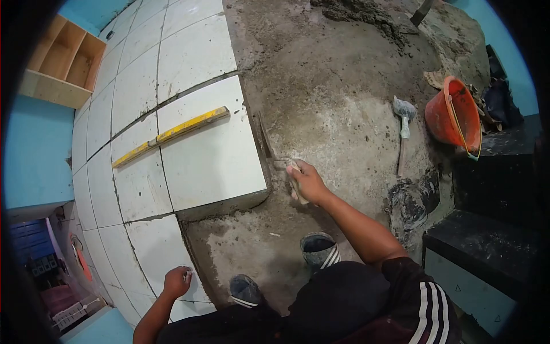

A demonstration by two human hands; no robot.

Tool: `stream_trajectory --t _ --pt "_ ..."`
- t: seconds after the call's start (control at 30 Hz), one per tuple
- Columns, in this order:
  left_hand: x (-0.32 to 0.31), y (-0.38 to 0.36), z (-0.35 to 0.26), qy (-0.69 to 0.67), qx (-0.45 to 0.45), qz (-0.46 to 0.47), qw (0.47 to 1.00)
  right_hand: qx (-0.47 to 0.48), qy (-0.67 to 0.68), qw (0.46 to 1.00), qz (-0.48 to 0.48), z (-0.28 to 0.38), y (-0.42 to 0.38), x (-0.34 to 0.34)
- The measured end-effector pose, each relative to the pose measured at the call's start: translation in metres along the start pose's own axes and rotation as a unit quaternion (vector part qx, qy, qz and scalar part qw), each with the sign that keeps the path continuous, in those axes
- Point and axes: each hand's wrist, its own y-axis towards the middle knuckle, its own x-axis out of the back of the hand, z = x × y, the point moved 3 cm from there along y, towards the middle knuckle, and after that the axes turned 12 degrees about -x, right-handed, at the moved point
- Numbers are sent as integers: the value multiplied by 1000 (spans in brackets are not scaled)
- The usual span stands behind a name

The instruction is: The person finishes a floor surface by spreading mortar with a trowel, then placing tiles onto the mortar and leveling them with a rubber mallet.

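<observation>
My right hand [308,184] is closed round the handle of a trowel [265,137]. Its narrow-looking blade lies along the right edge of a large white tile [213,160], beside the grey mortar under it. My left hand [177,281] rests with curled fingers over a lower white tile [152,246], near its right edge. Whether those fingers hold anything small is hard to see. A yellow spirit level [192,125] lies across the large tile and its neighbour on the left.
Rough cement floor [326,126] extends right of the tiles. A hammer [404,123] with a wrapped head lies there, near an orange bucket [450,114]. Wet mortar [366,20] is heaped at the back. Black steps [481,241] stand at right, a wooden shelf [63,57] at left.
</observation>
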Motion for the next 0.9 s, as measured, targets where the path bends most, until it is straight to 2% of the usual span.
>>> stream_trajectory --t 0.1,0.2,0.33,0.5,0.53,0.63,0.73,0.9 --pt "-3 -10 7 -2 8 9 1000 -8 -18 999 30 0 9 -13" --pt "-9 -24 22 -3 30 -17 999 -23 -25 999 12 1 7 -30" --pt "-16 -29 29 24 5 -9 1000 -21 -5 999 34 7 0 -32" --pt "-5 -11 13 2 -14 -12 1000 -27 4 998 55 13 -32 -33" --pt "-2 -5 10 2 -7 -7 1000 -36 2 996 86 15 -40 -29" --pt "5 4 -1 2 4 0 1000 -15 -37 995 87 12 -55 -37" --pt "2 0 -1 0 -8 -7 1000 -11 6 1000 25 -1 -19 -23" --pt "-6 -24 13 -1 16 -19 1000 -13 -4 1000 -4 5 10 -7"
